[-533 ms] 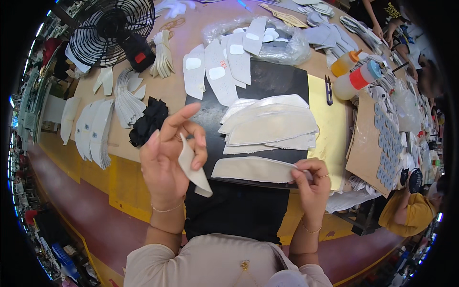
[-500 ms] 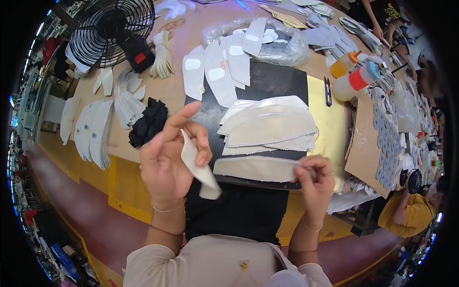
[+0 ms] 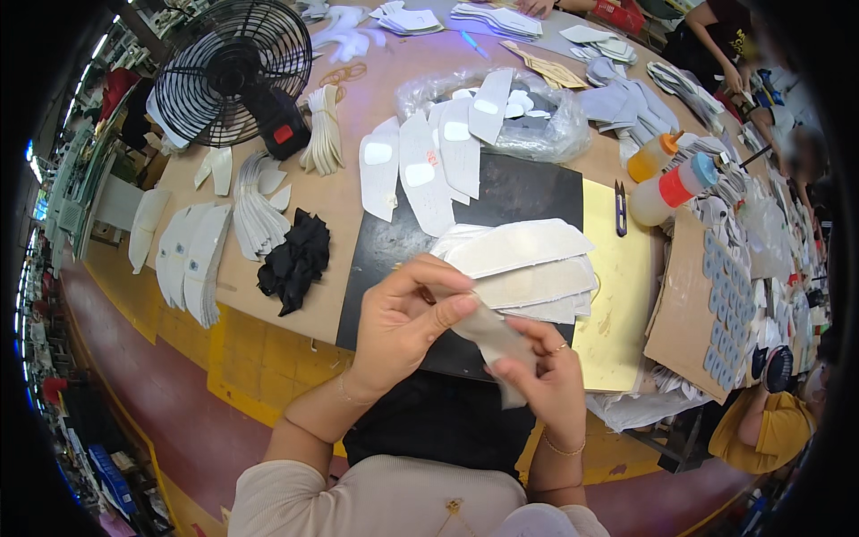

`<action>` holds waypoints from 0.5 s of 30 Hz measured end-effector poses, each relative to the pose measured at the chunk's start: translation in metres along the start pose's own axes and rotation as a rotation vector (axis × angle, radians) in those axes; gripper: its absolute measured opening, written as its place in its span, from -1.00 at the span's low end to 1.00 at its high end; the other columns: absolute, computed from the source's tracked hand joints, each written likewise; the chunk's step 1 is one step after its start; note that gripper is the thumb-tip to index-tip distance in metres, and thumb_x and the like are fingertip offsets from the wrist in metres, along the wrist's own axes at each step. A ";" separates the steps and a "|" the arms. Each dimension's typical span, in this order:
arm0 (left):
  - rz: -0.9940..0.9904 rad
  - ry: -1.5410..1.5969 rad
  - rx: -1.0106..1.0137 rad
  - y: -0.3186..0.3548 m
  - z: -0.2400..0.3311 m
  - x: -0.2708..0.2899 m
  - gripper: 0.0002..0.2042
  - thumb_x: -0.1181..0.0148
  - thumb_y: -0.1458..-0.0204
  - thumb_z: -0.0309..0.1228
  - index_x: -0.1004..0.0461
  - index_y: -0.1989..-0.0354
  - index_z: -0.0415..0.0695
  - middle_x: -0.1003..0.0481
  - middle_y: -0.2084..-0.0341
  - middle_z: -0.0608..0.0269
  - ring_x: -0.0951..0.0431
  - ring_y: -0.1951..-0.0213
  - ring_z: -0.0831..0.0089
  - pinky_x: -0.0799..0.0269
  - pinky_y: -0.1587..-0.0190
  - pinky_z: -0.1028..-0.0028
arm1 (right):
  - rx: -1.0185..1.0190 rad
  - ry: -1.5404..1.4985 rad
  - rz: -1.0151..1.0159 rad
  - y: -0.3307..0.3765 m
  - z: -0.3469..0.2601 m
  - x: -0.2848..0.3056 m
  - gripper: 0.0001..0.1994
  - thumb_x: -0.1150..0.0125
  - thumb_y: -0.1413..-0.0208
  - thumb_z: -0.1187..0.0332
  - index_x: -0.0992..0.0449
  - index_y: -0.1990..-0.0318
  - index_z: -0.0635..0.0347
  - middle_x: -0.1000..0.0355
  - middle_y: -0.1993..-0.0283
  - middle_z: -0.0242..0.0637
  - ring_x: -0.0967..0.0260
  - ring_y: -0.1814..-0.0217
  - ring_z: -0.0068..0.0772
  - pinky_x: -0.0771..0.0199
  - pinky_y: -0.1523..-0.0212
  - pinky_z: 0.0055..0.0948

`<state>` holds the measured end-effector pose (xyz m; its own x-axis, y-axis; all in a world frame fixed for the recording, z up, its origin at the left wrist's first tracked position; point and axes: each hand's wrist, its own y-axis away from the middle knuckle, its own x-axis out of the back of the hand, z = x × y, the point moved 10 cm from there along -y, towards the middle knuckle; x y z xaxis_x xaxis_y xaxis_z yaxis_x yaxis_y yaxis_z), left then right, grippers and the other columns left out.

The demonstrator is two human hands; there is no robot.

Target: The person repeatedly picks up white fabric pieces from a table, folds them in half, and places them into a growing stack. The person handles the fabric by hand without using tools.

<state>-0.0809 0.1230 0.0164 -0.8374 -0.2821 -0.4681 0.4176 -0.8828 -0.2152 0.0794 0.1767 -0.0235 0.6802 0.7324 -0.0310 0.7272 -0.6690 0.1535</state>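
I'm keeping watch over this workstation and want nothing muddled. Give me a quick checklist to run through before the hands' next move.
1. Cream strip held at both ends: ok; the left hand and right hand both grip the cream strip.
2. Strip flat: not ok; it is bent between the hands.
3. Strip a single layer: cannot tell; the hands cover parts of it.
4. Stack of cream pieces squared up: not ok; its edges are fanned out on the black mat.
5. Snips apart from the hands: ok; they lie on the yellow sheet.
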 end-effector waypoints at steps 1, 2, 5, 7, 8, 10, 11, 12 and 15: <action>-0.074 -0.028 0.008 -0.006 -0.001 -0.010 -0.81 -0.17 -0.12 -0.65 -0.48 0.09 -0.32 -0.46 0.18 0.19 -0.51 0.11 0.52 -0.44 0.03 0.49 | -0.126 -0.080 0.049 0.005 0.017 0.013 -0.51 -0.37 -0.08 0.40 -0.37 -0.13 0.38 -0.55 0.18 -0.17 -0.56 0.24 -0.42 -0.54 0.18 -0.54; -0.016 -0.253 -0.018 -0.018 0.005 -0.006 -0.82 -0.18 -0.15 -0.54 -0.49 0.11 -0.34 -0.49 0.20 0.09 -0.56 0.15 0.35 -0.44 0.04 0.42 | -0.078 -0.094 0.049 0.009 0.016 0.020 -0.72 -0.25 -0.18 0.45 -0.45 0.01 0.41 -0.54 0.16 -0.14 -0.56 0.20 -0.42 -0.56 0.20 -0.52; -0.008 -1.123 -0.143 -0.093 0.011 0.013 -0.64 -0.21 -0.11 -0.25 -0.49 0.10 -0.35 -0.48 0.15 -0.11 -0.50 0.08 0.05 -0.39 0.00 0.21 | -0.033 -0.328 0.113 0.019 0.023 0.036 -0.81 -0.17 -0.22 0.50 -0.48 0.07 0.41 -0.53 0.15 -0.11 -0.56 0.18 -0.43 -0.56 0.19 -0.52; 0.087 -1.426 -0.113 -0.140 -0.014 0.048 -0.51 -0.26 -0.05 -0.10 -0.49 0.10 -0.35 -0.47 0.11 -0.17 -0.43 0.00 -0.03 -0.34 -0.03 0.12 | -0.039 -0.318 0.103 0.024 0.035 0.033 -0.84 -0.10 -0.23 0.57 -0.50 0.08 0.40 -0.52 0.15 -0.19 -0.50 0.17 -0.53 -0.49 0.16 -0.57; 0.123 -1.557 -0.062 -0.159 -0.022 0.064 -0.46 -0.29 0.00 -0.04 -0.49 0.10 -0.35 -0.47 0.09 -0.17 -0.40 -0.04 -0.04 -0.31 -0.05 0.10 | -0.027 -0.264 0.083 0.025 0.043 0.032 -0.83 -0.09 -0.22 0.58 -0.50 0.07 0.39 -0.52 0.15 -0.22 -0.47 0.16 -0.56 -0.46 0.14 -0.59; 0.157 -1.632 0.050 -0.183 -0.038 0.086 -0.41 -0.34 0.07 0.00 -0.48 0.09 -0.34 -0.47 0.08 -0.17 -0.40 -0.05 -0.06 -0.31 -0.05 0.10 | 0.021 -0.131 0.078 0.024 0.040 0.028 -0.79 -0.06 -0.20 0.64 -0.51 0.04 0.37 -0.48 0.18 -0.33 -0.40 0.14 -0.62 -0.38 0.11 -0.64; 0.163 -1.661 0.107 -0.191 -0.046 0.091 -0.38 -0.37 0.10 0.02 -0.47 0.08 -0.33 -0.47 0.07 -0.17 -0.40 -0.05 -0.07 -0.31 -0.04 0.10 | 0.037 -0.111 0.088 0.025 0.040 0.028 -0.77 -0.02 -0.19 0.67 -0.52 0.05 0.37 -0.46 0.20 -0.34 -0.40 0.16 -0.62 -0.38 0.12 -0.64; 0.172 -1.670 0.124 -0.198 -0.049 0.094 -0.38 -0.39 0.13 0.00 -0.47 0.08 -0.32 -0.47 0.07 -0.17 -0.40 -0.06 -0.08 -0.31 -0.04 0.09 | 0.054 -0.130 0.090 0.025 0.040 0.028 -0.77 -0.01 -0.18 0.68 -0.52 0.05 0.37 -0.46 0.20 -0.33 -0.40 0.17 -0.61 -0.37 0.13 -0.64; 0.187 -1.676 0.176 -0.208 -0.056 0.097 -0.39 -0.44 0.17 -0.05 -0.47 0.06 -0.29 -0.48 0.08 -0.13 -0.40 -0.06 -0.07 -0.31 -0.04 0.08 | 0.080 -0.099 0.099 0.026 0.040 0.030 -0.75 0.03 -0.18 0.69 -0.52 0.06 0.37 -0.46 0.21 -0.32 -0.40 0.18 -0.61 -0.37 0.14 -0.64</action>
<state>-0.2288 0.3005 -0.0322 -0.2585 -0.3364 0.9056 0.6024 -0.7890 -0.1211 0.1221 0.1766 -0.0598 0.7518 0.6490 -0.1170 0.6585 -0.7481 0.0814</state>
